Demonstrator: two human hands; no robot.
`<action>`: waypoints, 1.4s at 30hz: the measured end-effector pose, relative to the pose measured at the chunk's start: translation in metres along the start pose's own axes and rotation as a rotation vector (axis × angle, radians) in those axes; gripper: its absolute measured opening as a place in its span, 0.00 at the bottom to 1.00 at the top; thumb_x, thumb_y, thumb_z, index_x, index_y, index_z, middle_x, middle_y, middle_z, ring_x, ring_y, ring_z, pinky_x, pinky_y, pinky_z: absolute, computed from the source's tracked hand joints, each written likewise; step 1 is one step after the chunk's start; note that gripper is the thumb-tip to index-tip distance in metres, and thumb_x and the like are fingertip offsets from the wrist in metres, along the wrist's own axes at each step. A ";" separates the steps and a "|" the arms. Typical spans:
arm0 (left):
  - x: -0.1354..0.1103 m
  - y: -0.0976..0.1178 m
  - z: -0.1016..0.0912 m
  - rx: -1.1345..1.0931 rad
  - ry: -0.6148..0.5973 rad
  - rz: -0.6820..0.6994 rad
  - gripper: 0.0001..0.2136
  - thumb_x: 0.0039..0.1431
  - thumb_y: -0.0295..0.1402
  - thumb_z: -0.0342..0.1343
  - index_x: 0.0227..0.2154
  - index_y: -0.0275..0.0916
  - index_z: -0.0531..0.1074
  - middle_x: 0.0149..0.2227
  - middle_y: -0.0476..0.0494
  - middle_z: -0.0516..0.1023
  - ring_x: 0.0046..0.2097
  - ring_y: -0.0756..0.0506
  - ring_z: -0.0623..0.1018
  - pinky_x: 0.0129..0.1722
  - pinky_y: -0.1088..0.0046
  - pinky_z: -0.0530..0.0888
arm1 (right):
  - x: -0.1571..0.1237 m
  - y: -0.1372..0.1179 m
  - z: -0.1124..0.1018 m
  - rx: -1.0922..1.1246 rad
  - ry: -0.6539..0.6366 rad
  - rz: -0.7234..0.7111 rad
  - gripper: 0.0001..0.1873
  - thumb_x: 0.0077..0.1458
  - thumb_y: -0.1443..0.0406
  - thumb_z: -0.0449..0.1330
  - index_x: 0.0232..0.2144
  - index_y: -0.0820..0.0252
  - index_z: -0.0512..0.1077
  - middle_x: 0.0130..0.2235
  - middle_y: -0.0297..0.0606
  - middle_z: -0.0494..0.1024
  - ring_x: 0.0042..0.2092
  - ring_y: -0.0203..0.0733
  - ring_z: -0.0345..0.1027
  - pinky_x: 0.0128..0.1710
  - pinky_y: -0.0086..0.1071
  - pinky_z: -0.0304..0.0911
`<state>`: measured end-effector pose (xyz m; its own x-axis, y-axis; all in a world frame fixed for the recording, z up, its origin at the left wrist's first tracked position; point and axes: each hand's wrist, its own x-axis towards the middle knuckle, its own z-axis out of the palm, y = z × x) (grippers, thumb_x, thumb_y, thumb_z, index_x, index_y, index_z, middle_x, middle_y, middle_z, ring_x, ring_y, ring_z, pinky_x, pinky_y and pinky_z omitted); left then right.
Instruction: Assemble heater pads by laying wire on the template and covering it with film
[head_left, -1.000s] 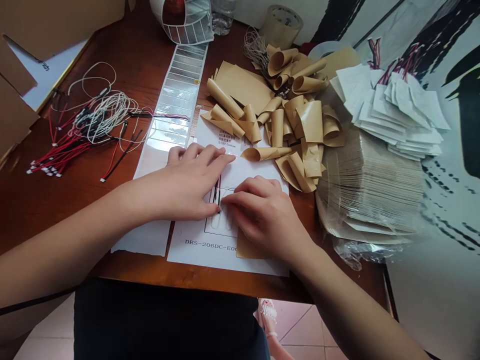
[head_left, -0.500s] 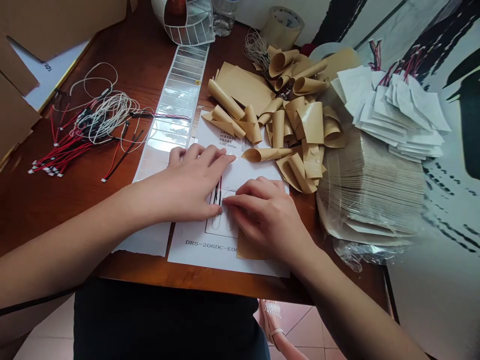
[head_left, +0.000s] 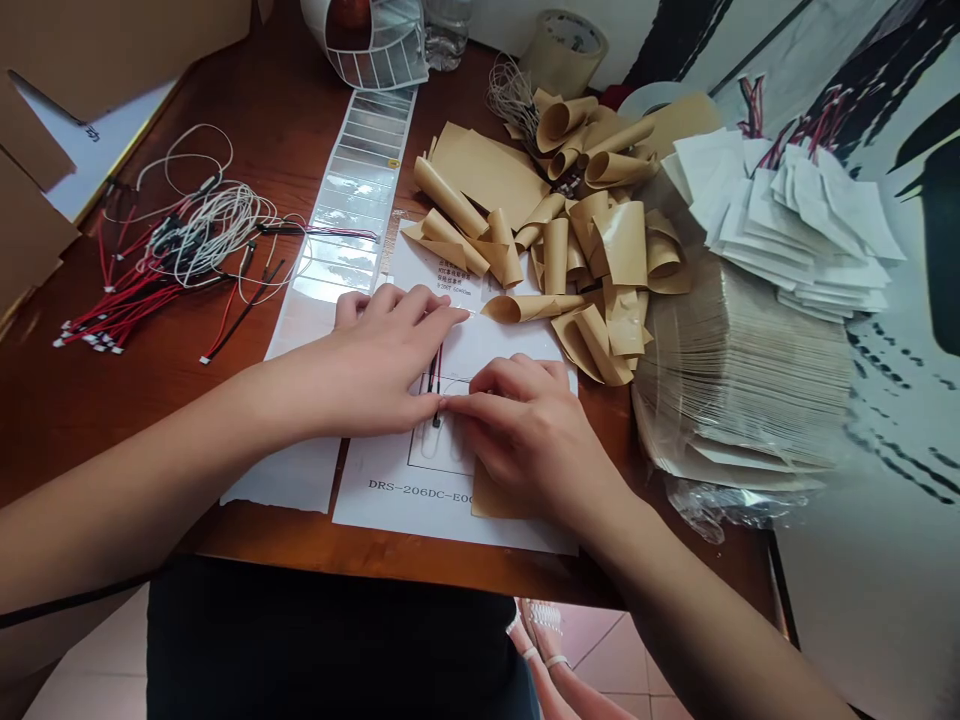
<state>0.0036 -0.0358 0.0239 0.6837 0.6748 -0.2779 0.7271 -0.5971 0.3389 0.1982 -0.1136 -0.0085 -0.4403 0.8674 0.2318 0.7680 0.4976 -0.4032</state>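
Note:
Across a printed white sheet [head_left: 390, 508], my left hand [head_left: 386, 345] lies palm down with fingers spread. Beside its thumb, a thin red and black wire with a black tip [head_left: 436, 415] rests over the rectangle drawn on the sheet. My right hand [head_left: 536, 420] is closed, with the index fingertip pressed to the thumb side and meeting the left thumb next to the wire. Its other fingers curl under, and whatever they pinch is hidden. Part of a brown paper piece [head_left: 496, 500] shows beneath the right palm.
Rolled brown paper pieces [head_left: 555, 250] lie beyond the right hand. A wrapped stack of sheets [head_left: 750, 370] carries white packets [head_left: 802, 220] on the right. Tangled wires [head_left: 202, 240] lie left, beside a strip of labels [head_left: 352, 190]. Tape [head_left: 566, 50] stands at the back.
My left thumb has shifted slightly upward, uncovering more of the wire's black tip. The right fingertip now meets that thumb. A second sandalled foot shows below the table.

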 end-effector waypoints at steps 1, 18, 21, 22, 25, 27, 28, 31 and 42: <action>0.000 0.000 0.000 -0.005 0.012 -0.001 0.31 0.63 0.44 0.49 0.68 0.42 0.57 0.67 0.32 0.62 0.64 0.29 0.62 0.60 0.46 0.58 | 0.000 0.000 0.000 0.003 -0.003 0.003 0.12 0.64 0.70 0.58 0.40 0.52 0.81 0.35 0.38 0.76 0.37 0.41 0.65 0.39 0.39 0.51; -0.001 0.004 0.002 0.015 0.026 0.021 0.36 0.59 0.45 0.54 0.69 0.40 0.56 0.65 0.31 0.62 0.63 0.28 0.62 0.59 0.46 0.60 | 0.003 0.000 -0.001 0.082 0.019 0.054 0.08 0.64 0.69 0.59 0.36 0.56 0.79 0.35 0.37 0.80 0.37 0.42 0.69 0.39 0.40 0.57; -0.001 0.006 0.003 0.021 0.031 0.006 0.38 0.58 0.45 0.56 0.69 0.40 0.54 0.65 0.30 0.62 0.64 0.28 0.62 0.59 0.45 0.59 | 0.004 -0.001 0.000 0.095 0.025 0.072 0.08 0.64 0.69 0.59 0.36 0.56 0.79 0.35 0.37 0.80 0.38 0.42 0.70 0.39 0.40 0.58; -0.001 0.006 0.004 0.023 0.031 0.000 0.38 0.57 0.44 0.56 0.69 0.40 0.55 0.66 0.30 0.61 0.64 0.28 0.62 0.59 0.45 0.59 | 0.004 -0.001 0.000 0.096 0.028 0.077 0.08 0.64 0.68 0.59 0.36 0.55 0.79 0.35 0.37 0.81 0.37 0.42 0.71 0.39 0.40 0.58; 0.000 0.008 0.004 0.023 0.033 -0.008 0.38 0.56 0.43 0.56 0.69 0.39 0.55 0.65 0.30 0.62 0.63 0.28 0.62 0.59 0.45 0.59 | 0.004 -0.001 0.001 0.093 0.036 0.090 0.08 0.64 0.68 0.59 0.36 0.56 0.79 0.36 0.37 0.81 0.38 0.43 0.71 0.40 0.41 0.59; 0.000 0.009 0.004 0.020 0.032 -0.018 0.39 0.55 0.43 0.57 0.69 0.40 0.55 0.65 0.30 0.62 0.63 0.28 0.62 0.59 0.44 0.59 | 0.005 -0.001 0.001 0.093 0.034 0.080 0.08 0.64 0.68 0.59 0.37 0.56 0.79 0.37 0.37 0.81 0.38 0.43 0.71 0.40 0.40 0.59; 0.000 0.010 0.004 0.020 0.030 -0.026 0.38 0.55 0.43 0.57 0.69 0.40 0.55 0.65 0.31 0.62 0.63 0.28 0.62 0.59 0.44 0.60 | 0.005 -0.001 0.001 0.092 0.036 0.067 0.08 0.64 0.68 0.58 0.38 0.56 0.79 0.37 0.37 0.81 0.38 0.43 0.70 0.40 0.40 0.58; 0.000 0.011 0.004 0.026 0.035 -0.036 0.36 0.58 0.43 0.54 0.68 0.39 0.56 0.65 0.31 0.62 0.63 0.28 0.62 0.59 0.43 0.60 | 0.005 -0.001 -0.002 0.072 0.039 0.032 0.10 0.65 0.68 0.58 0.39 0.55 0.80 0.35 0.37 0.81 0.37 0.43 0.68 0.39 0.40 0.57; 0.000 0.010 0.006 0.032 0.055 -0.024 0.37 0.59 0.43 0.53 0.69 0.37 0.55 0.65 0.30 0.62 0.63 0.27 0.62 0.58 0.43 0.61 | 0.006 -0.001 -0.005 0.124 0.004 0.065 0.12 0.64 0.69 0.57 0.38 0.53 0.80 0.35 0.37 0.83 0.39 0.45 0.69 0.39 0.42 0.58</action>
<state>0.0117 -0.0444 0.0216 0.6619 0.7116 -0.2357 0.7457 -0.5931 0.3036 0.1969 -0.1085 -0.0022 -0.3890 0.8981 0.2050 0.7317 0.4365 -0.5235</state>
